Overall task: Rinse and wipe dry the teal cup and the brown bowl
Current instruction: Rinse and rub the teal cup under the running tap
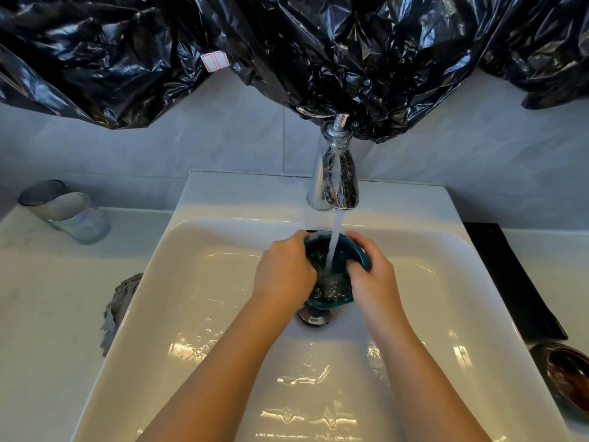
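At the near right, the brown bowl sits on the counter beside the white sink. Over the chrome drain, both hands hold the teal cup: the left hand curls its fingers around the cup's left side, the right hand grips the right rim with fingers reaching inside. Water from the chrome faucet pours into the cup. On the far left counter stands a glass tumbler, with a grey cloth nearer. Black plastic sheeting hangs along the far wall.
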Available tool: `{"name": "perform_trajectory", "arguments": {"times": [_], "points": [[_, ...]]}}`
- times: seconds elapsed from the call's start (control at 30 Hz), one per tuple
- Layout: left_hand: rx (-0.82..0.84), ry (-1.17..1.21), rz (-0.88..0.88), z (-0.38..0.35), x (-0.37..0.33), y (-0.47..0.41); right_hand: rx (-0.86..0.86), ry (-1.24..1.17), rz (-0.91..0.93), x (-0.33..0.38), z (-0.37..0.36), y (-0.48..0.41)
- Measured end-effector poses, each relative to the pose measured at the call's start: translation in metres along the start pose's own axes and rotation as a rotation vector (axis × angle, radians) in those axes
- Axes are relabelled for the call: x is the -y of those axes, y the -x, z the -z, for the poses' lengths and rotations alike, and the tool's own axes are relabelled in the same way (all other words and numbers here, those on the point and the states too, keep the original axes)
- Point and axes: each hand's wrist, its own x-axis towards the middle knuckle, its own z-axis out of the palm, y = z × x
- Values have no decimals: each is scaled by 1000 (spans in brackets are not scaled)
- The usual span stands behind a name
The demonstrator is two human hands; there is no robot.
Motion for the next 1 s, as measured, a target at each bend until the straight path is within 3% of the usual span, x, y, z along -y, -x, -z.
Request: {"name": "perform_trajectory", "arguments": {"times": [0.13, 0.3, 0.4, 0.5, 0.6, 0.73, 0.87, 1.0], "points": [[47, 412, 72, -6, 5, 2, 8, 54, 39, -3, 2, -1], [-164, 451, 94, -11, 2, 14, -122, 267, 129, -3, -4, 4], [-179, 568, 119, -12, -1, 17, -150, 402, 141, -4, -5, 7], [-38, 645, 297, -13, 4, 11, -25, 290, 68, -1, -2, 6], [288, 989, 539, -9, 4, 13, 78, -67, -131, 15, 5, 3], [544, 1294, 594, -4, 0, 19, 140, -71, -311, 21, 18, -1], [469, 1139, 578, -10, 0, 18, 276, -10, -578, 19, 29, -3], [192, 740, 436, -6, 9, 19, 359, -119, -694, 13, 19, 8]]}}
